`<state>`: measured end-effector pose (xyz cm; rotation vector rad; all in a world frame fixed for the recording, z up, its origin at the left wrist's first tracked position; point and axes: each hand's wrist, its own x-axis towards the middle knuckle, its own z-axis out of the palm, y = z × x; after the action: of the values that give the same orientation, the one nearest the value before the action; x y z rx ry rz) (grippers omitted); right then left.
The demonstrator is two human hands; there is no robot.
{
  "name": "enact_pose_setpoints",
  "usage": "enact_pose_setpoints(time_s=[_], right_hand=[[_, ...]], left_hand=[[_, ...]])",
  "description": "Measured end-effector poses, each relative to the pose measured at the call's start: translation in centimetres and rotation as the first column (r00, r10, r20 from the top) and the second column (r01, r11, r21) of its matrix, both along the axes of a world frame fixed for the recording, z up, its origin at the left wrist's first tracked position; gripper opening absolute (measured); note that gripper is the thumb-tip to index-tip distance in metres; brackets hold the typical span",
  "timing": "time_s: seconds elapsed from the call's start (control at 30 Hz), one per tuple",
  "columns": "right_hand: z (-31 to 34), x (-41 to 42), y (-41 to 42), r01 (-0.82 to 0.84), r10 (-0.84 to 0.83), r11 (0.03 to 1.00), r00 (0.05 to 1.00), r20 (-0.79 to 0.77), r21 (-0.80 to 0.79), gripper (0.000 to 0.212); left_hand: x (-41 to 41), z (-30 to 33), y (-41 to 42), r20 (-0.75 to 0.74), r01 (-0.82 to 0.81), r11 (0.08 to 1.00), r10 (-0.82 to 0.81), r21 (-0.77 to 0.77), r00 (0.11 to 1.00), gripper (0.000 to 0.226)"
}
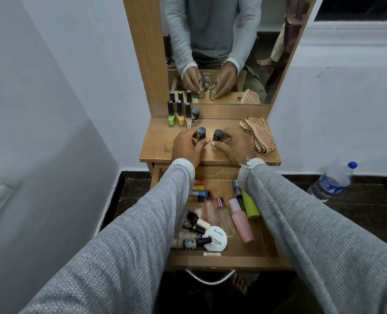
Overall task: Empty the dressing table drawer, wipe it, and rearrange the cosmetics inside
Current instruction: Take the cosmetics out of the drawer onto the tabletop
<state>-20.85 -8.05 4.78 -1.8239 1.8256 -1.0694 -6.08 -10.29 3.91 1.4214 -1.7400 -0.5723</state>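
On the wooden dressing table top (160,146), my left hand (186,147) grips a small dark-capped nail polish bottle (201,132). My right hand (234,147) grips a second dark-capped bottle (218,134) beside it. Both bottles stand upright on the top. Behind them, a row of nail polish bottles (180,114) lines the mirror base: green, yellow, beige and a grey-capped one. Below my arms the drawer (224,260) is pulled open and holds several cosmetics: a pink bottle (242,223), a lime green tube (251,206), clear perfume bottles (225,215) and a white round nail polish remover tub (215,237).
A checked orange cloth (259,135) lies on the right of the table top. The mirror (215,48) reflects my hands and bottles. A plastic water bottle (333,182) lies on the dark floor to the right. White walls close in on both sides.
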Motion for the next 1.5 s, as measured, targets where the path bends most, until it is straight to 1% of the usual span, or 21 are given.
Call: enact_pose_setpoints(time_s=[0.17, 0.3, 0.43, 0.53, 0.63, 0.77, 0.93, 1.1, 1.2, 1.37, 1.5], right_hand=[[-1.3, 0.2, -1.0, 0.013, -0.013, 0.999, 1.000, -0.001, -0.029, 0.021], [-2.0, 0.4, -1.1, 0.062, -0.061, 0.998, 0.997, 0.054, -0.029, 0.032], [-2.3, 0.6, -1.8, 0.101, -0.099, 0.995, 0.991, 0.095, -0.013, 0.028], [-2.1, 0.8, -2.7, 0.106, -0.106, 0.994, 0.988, 0.111, 0.005, 0.024], [-1.9, 0.9, -3.9, 0.107, -0.106, 0.994, 0.989, 0.104, 0.003, 0.023], [-1.6, 0.9, -5.6, 0.116, -0.117, 0.993, 0.991, 0.064, 0.008, 0.028], [-1.7, 0.6, -7.6, 0.144, -0.144, 0.990, 0.989, 0.043, 0.010, 0.022], [-1.8, 0.7, -8.7, 0.177, -0.177, 0.984, 0.984, 0.003, 0.004, 0.016], [-2.0, 0.8, -9.2, 0.199, -0.198, 0.980, 0.980, -0.009, 0.009, 0.017], [-2.2, 1.1, -9.9, 0.224, -0.221, 0.974, 0.973, -0.073, 0.042, 0.017], [-2.4, 0.9, -9.9, 0.223, -0.219, 0.973, 0.973, -0.068, 0.064, 0.018]], left_hand=[[0.0, -0.4, -0.5, 0.021, 0.014, 1.000, -0.014, 0.004, 1.000, 0.034], [0.3, -0.7, -0.4, 0.017, 0.034, 0.999, -0.034, 0.019, 0.999, 0.030], [0.4, -0.8, -1.0, 0.016, 0.009, 0.999, -0.009, 0.050, 1.000, 0.019], [0.1, -0.3, -2.1, -0.019, -0.022, 0.996, 0.024, 0.082, 1.000, 0.020], [-0.5, 0.0, -3.3, -0.044, -0.058, 0.990, 0.065, 0.127, 0.997, 0.023], [-1.1, 0.1, -4.6, -0.049, -0.111, 0.983, 0.119, 0.147, 0.992, 0.027], [-1.4, -0.3, -5.3, -0.076, -0.147, 0.976, 0.161, 0.161, 0.984, 0.029], [-1.7, -0.7, -5.8, -0.061, -0.191, 0.970, 0.202, 0.153, 0.977, 0.024], [-1.8, -0.7, -5.9, -0.057, -0.214, 0.964, 0.225, 0.157, 0.973, 0.021], [-2.0, -0.5, -6.1, -0.028, -0.234, 0.955, 0.243, 0.182, 0.970, 0.016], [-2.1, -0.4, -6.1, -0.018, -0.239, 0.950, 0.247, 0.200, 0.969, 0.015]])
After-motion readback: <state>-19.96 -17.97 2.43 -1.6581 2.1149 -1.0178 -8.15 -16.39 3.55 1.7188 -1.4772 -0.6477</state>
